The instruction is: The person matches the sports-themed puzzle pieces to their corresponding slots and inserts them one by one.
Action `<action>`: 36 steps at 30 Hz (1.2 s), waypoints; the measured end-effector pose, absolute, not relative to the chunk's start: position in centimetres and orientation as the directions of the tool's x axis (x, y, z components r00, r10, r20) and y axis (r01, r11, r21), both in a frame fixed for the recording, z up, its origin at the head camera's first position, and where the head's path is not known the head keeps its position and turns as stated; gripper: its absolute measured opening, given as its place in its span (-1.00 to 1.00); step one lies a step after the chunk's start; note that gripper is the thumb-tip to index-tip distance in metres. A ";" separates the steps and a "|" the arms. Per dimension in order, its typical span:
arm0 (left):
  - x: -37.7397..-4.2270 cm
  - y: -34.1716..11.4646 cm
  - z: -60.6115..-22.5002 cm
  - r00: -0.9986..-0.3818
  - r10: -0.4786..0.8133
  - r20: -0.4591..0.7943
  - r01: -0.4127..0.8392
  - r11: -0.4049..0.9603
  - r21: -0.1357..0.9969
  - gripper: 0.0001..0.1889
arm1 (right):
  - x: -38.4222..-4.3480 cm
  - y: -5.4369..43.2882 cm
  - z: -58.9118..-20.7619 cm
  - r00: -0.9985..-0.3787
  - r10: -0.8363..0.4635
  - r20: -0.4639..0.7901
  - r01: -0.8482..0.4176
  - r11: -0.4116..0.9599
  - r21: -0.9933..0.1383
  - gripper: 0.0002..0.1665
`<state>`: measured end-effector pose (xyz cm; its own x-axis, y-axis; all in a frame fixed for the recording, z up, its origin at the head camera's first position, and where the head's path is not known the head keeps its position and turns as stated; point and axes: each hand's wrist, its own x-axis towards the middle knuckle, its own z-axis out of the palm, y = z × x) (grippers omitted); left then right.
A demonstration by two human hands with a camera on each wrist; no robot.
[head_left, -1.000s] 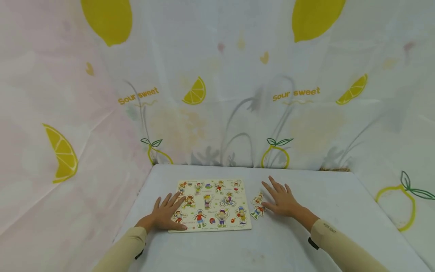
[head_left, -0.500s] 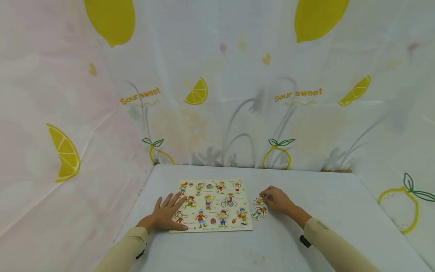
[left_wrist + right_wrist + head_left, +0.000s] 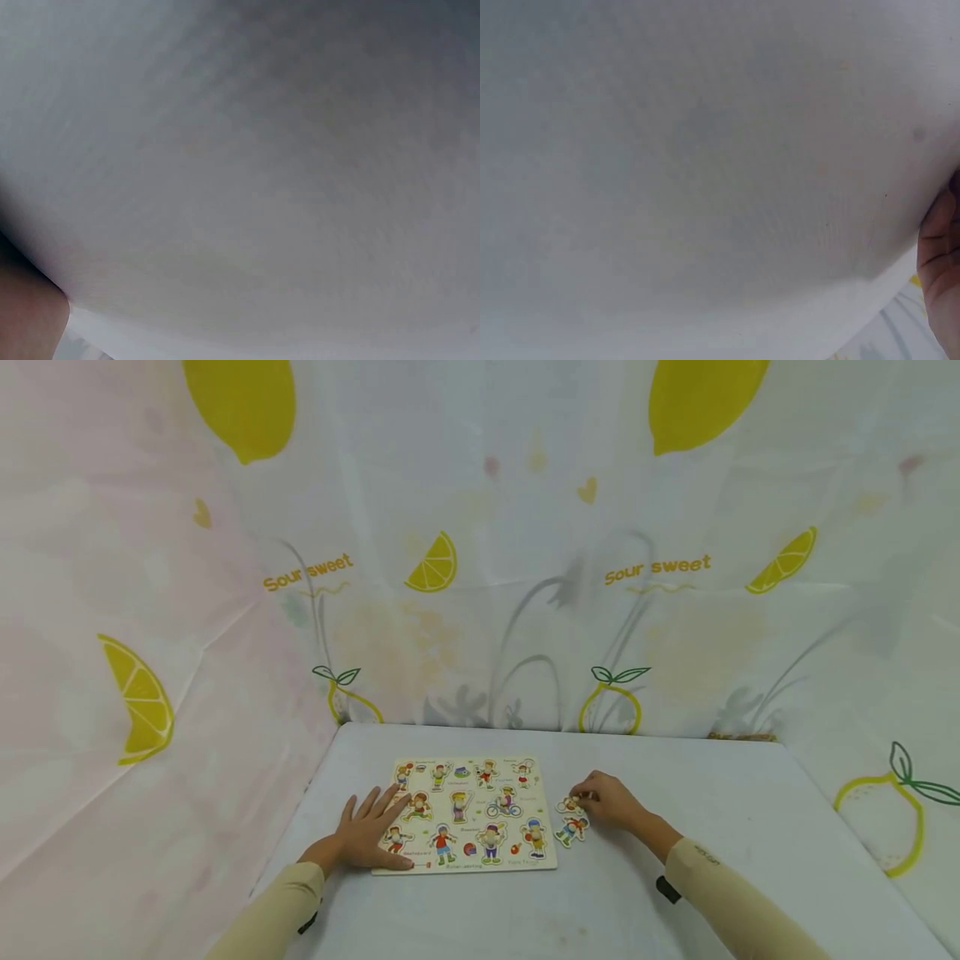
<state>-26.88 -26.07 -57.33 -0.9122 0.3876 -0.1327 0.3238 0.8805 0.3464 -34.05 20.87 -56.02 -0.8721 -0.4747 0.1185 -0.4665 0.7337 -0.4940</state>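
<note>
A pale wooden puzzle board [image 3: 439, 814] with cartoon sports figures lies flat on the white table. My left hand [image 3: 363, 839] rests spread over its left edge, fingers straight. Two loose figure-shaped puzzle pieces lie just right of the board. With thumb and fingertips, my right hand [image 3: 611, 802] pinches the upper puzzle piece [image 3: 567, 806], partly covering it. Just below is the lower puzzle piece [image 3: 572, 832], a figure in red and blue. Only a bit of the left hand [image 3: 30, 319] shows in the left wrist view, and of the right hand [image 3: 941, 270] in the right wrist view.
A white cloth covers the table [image 3: 480, 918]. Behind it and at both sides hang curtains [image 3: 480, 635] printed with lemons and the words "Sour sweet". The table's back edge meets the rear curtain.
My right hand, spread open beside the loose pieces a second ago, has curled its fingers and come down onto the upper puzzle piece. My left hand has stayed on the board.
</note>
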 end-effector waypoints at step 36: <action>-26.4 -25.7 -56.4 -0.917 0.366 -0.160 0.312 0.906 0.285 0.23 | -34.2 21.8 -54.2 -0.930 -0.359 0.081 -0.349 0.790 -0.504 -0.86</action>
<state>-26.40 -25.73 -56.42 -0.9169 0.3658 -0.1596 0.3121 0.9064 0.2845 -34.21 21.81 -54.23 -0.9299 -0.3589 0.0808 -0.3487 0.7901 -0.5041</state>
